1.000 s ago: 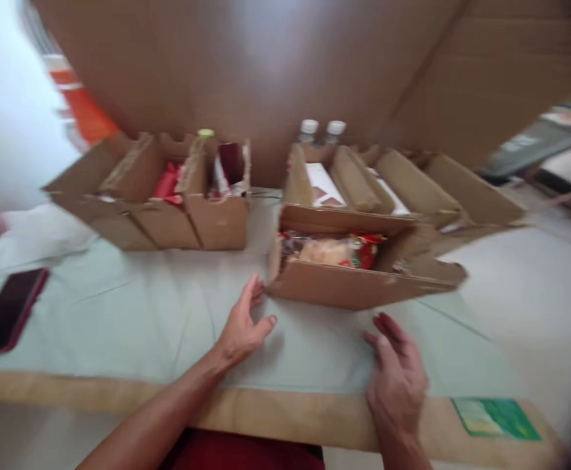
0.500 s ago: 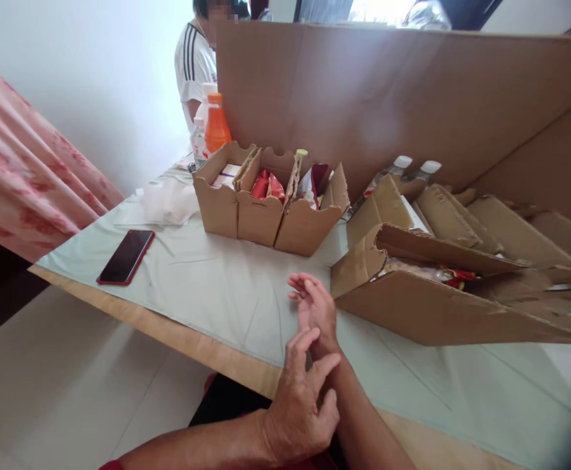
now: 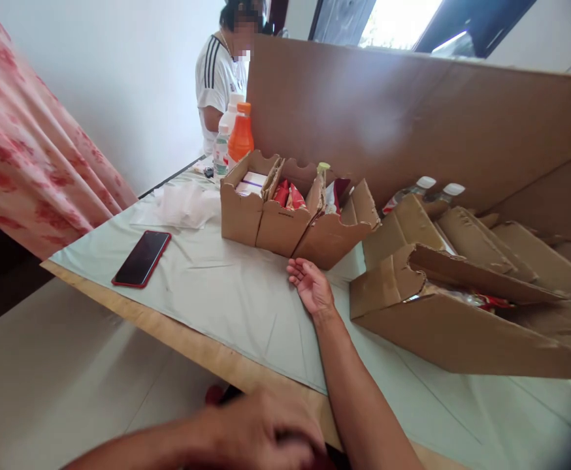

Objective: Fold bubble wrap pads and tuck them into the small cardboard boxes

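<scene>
My right hand rests on the pale green tablecloth, palm turned to the left, fingers loosely apart and holding nothing. It lies between a small three-compartment cardboard box holding red packets and a larger torn cardboard box with snack packets inside. My left hand is low at the table's near edge, beside my right forearm, smeared by motion. I cannot make out its fingers.
A red-cased phone lies at the left of the cloth, with crumpled white wrapping behind it. An orange bottle and two water bottles stand at the back. A tall cardboard sheet walls the far side. Another person sits beyond. Pink curtain at left.
The view has swung left and up. My left hand dropped from my right forearm toward the table edge. My right hand has settled further forward on the cloth.
</scene>
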{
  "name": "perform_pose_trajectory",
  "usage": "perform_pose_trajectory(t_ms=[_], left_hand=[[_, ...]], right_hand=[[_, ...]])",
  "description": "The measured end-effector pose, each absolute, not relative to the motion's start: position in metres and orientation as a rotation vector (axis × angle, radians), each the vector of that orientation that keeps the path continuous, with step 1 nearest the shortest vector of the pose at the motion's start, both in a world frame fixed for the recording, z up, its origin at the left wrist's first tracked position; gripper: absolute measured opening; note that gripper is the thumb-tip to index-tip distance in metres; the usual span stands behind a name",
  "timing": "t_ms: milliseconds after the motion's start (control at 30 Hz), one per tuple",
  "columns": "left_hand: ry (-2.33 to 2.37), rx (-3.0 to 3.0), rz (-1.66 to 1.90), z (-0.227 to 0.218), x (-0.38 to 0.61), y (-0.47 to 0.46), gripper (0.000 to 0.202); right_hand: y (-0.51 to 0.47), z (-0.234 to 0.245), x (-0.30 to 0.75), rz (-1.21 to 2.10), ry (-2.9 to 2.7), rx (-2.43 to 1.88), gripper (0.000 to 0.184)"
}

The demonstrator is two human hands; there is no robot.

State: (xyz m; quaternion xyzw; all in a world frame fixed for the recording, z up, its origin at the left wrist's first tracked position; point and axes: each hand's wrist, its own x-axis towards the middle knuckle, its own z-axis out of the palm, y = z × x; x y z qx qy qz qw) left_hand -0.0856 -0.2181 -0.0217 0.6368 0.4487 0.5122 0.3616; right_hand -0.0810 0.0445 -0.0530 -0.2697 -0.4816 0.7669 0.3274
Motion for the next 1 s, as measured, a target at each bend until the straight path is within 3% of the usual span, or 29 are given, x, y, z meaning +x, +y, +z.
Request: perform_pose_trajectory(t_ms=[100, 200, 233, 300, 367, 400, 567, 800, 1000], left_hand=[[1.998, 1.524, 1.525, 0.024, -0.209, -0.2, 0.022], [2.663, 1.335, 1.475, 0.057, -0.335, -0.176, 0.026], [2.759, 1.278, 1.436, 0.065, -0.369, -0.171, 0.032], [3.024, 1.275, 1.025, 0.077, -0.421, -0.164, 0.047], [3.034, 1.309, 0.83, 0.083, -0.452, -0.16, 0.073], [3.011, 1.322, 0.774, 0.085, -0.462, -0.159, 0.077], [3.021, 1.346, 0.709, 0.096, -0.482, -0.153, 0.042], [3.212, 1.516, 0.985, 0.136, -0.422, -0.204, 0.04], [2.674, 2.18, 1.076, 0.134, -0.31, -0.225, 0.017]], right_hand=[[0.039, -0.054, -0.076, 2.004, -1.311, -0.682, 0.028], [0.035, -0.054, -0.074, 1.999, -1.354, -0.672, 0.025], [0.034, -0.053, -0.075, 1.997, -1.362, -0.67, 0.024], [0.034, -0.053, -0.075, 1.994, -1.371, -0.67, 0.024], [0.035, -0.052, -0.076, 1.996, -1.374, -0.67, 0.024], [0.036, -0.052, -0.076, 1.999, -1.376, -0.671, 0.024], [0.039, -0.052, -0.074, 2.027, -1.381, -0.681, 0.026], [0.041, -0.057, -0.077, 2.025, -1.411, -0.673, 0.029], [0.021, -0.032, -0.071, 2.003, -1.522, -0.621, 0.041]])
